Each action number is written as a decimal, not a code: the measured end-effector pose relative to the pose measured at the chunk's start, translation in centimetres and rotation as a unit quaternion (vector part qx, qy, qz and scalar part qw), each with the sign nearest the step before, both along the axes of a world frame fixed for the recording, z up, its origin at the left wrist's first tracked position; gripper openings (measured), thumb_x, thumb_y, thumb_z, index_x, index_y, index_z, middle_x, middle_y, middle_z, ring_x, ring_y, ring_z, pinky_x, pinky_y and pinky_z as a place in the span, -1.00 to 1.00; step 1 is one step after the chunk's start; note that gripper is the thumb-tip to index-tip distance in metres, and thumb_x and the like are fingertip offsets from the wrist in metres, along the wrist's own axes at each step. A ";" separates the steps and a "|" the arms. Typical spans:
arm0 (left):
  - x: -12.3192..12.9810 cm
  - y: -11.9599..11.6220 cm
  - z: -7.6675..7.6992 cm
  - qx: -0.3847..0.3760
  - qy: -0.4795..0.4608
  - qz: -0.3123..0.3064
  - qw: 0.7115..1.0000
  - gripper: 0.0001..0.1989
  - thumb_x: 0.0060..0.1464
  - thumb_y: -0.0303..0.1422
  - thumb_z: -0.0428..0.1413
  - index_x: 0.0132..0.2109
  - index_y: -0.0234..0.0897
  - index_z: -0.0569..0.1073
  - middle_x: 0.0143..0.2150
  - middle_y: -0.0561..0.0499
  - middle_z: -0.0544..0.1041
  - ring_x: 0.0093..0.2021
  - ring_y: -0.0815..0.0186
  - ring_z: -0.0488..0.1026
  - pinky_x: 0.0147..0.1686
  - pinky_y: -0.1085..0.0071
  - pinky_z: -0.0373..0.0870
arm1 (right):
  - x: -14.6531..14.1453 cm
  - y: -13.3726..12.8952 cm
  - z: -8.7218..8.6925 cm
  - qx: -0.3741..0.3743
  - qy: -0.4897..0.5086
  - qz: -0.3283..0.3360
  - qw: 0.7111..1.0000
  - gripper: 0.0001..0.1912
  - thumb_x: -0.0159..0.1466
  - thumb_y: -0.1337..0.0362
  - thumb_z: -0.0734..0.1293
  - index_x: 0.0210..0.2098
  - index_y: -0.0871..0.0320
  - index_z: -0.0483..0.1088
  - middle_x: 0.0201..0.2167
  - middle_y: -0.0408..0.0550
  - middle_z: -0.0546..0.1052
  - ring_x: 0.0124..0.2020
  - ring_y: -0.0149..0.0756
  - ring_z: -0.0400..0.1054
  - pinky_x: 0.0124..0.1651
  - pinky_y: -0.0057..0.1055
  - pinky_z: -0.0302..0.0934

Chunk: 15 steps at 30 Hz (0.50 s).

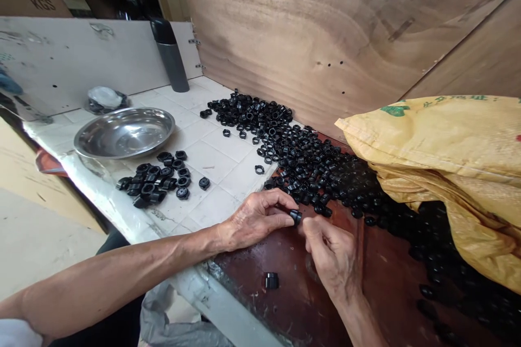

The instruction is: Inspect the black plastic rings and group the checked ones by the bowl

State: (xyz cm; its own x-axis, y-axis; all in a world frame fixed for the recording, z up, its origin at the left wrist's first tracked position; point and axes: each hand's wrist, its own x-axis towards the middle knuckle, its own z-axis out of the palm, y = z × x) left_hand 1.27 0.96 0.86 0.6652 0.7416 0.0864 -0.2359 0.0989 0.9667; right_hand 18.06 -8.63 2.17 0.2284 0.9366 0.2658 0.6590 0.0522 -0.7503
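My left hand (254,219) comes in from the left and pinches a small black plastic fitting (296,217) between thumb and fingertips. My right hand (329,255) rises from below, its fingertips pressed against the same fitting's near side. A broad heap of similar black plastic rings (303,168) spreads just beyond both hands, over white tile and a dark reddish-brown board (309,293). One black fitting (271,281) stands alone on that board below my hands. A smaller group of black parts (152,183) lies on the white tile (215,168) to the left.
A shallow steel bowl (124,133) rests on the tile at the left. A yellow woven sack (443,173) slumps on the right, with black parts spilling from it. A dark vacuum flask (169,54) stands by the board wall, and plywood (325,27) rises behind.
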 end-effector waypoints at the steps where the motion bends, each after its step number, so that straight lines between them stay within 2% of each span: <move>1: 0.0 0.0 0.0 -0.001 0.002 0.001 1.000 -0.81 0.12 -0.33 0.31 -0.15 -0.34 0.58 -0.11 -0.08 0.58 -0.13 0.24 0.57 -0.01 0.25 0.53 | 0.0 0.0 0.0 -0.003 0.003 -0.002 1.000 -0.51 0.44 0.00 0.23 -0.54 0.09 0.43 -0.68 -0.20 0.38 -0.60 -0.37 0.32 -0.47 -0.47 0.21; 2: 0.0 0.0 0.0 -0.004 0.003 0.001 1.000 -0.81 0.12 -0.33 0.31 -0.15 -0.34 0.58 -0.12 -0.08 0.59 -0.13 0.24 0.58 0.00 0.25 0.53 | 0.0 -0.1 0.1 -0.005 0.009 -0.003 1.000 -0.52 0.44 0.00 0.23 -0.52 0.09 0.44 -0.67 -0.20 0.39 -0.59 -0.37 0.33 -0.47 -0.48 0.21; 5: 0.0 0.1 -0.1 -0.019 -0.006 0.001 1.000 -0.81 0.11 -0.33 0.31 -0.15 -0.33 0.57 -0.13 -0.07 0.59 -0.11 0.23 0.57 0.02 0.24 0.53 | 0.0 -0.1 0.0 -0.013 0.031 0.005 0.999 -0.69 0.40 0.02 0.30 -0.29 0.09 0.53 -0.55 -0.19 0.50 -0.52 -0.34 0.40 -0.43 -0.49 0.27; 8: -0.1 0.0 0.1 -0.028 -0.009 0.001 1.000 -0.81 0.11 -0.35 0.32 -0.15 -0.34 0.57 -0.13 -0.08 0.60 -0.10 0.22 0.57 0.05 0.21 0.52 | -0.1 -0.1 -0.3 -0.019 0.018 0.007 1.000 -0.71 0.38 0.05 0.35 -0.37 0.08 0.51 -0.57 -0.20 0.49 -0.54 -0.36 0.39 -0.44 -0.49 0.28; 9: -0.1 0.0 0.1 -0.031 -0.009 0.001 0.999 -0.81 0.11 -0.35 0.32 -0.15 -0.35 0.57 -0.13 -0.09 0.60 -0.10 0.22 0.57 0.06 0.20 0.51 | -0.1 -0.1 -0.4 -0.010 0.021 0.002 1.000 -0.74 0.37 0.07 0.36 -0.35 0.09 0.52 -0.55 -0.19 0.51 -0.52 -0.35 0.41 -0.43 -0.49 0.30; 12: 0.0 -0.1 0.3 -0.047 -0.017 -0.008 0.999 -0.79 0.11 -0.35 0.32 -0.14 -0.36 0.56 -0.15 -0.09 0.60 -0.11 0.20 0.58 0.05 0.17 0.52 | -0.3 0.1 -0.8 0.032 0.041 0.000 0.999 -0.75 0.36 0.11 0.37 -0.05 0.09 0.52 -0.32 -0.09 0.62 -0.35 -0.27 0.53 -0.28 -0.43 0.42; 13: 0.0 -0.1 0.4 -0.049 -0.019 -0.011 0.999 -0.79 0.11 -0.35 0.32 -0.14 -0.36 0.56 -0.15 -0.09 0.60 -0.11 0.20 0.59 0.04 0.17 0.52 | -0.4 0.1 -0.9 0.037 0.041 0.002 0.998 -0.74 0.36 0.12 0.37 -0.03 0.09 0.51 -0.30 -0.08 0.63 -0.34 -0.26 0.54 -0.27 -0.41 0.43; 15: 0.0 -0.2 0.3 -0.039 -0.018 -0.012 0.999 -0.80 0.12 -0.35 0.32 -0.15 -0.37 0.56 -0.14 -0.09 0.59 -0.11 0.20 0.59 0.02 0.18 0.54 | -0.5 0.1 -0.9 0.018 0.039 0.005 0.999 -0.79 0.38 0.11 0.36 -0.15 0.10 0.53 -0.44 -0.12 0.60 -0.47 -0.29 0.51 -0.37 -0.43 0.40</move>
State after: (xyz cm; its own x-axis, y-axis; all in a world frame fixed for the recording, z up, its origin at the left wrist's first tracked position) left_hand 1.28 0.79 1.17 0.6802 0.7312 0.0519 -0.2663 0.1805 0.9468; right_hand 17.59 -8.50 1.26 0.2413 0.9287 0.2814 0.5975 0.0863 -0.7972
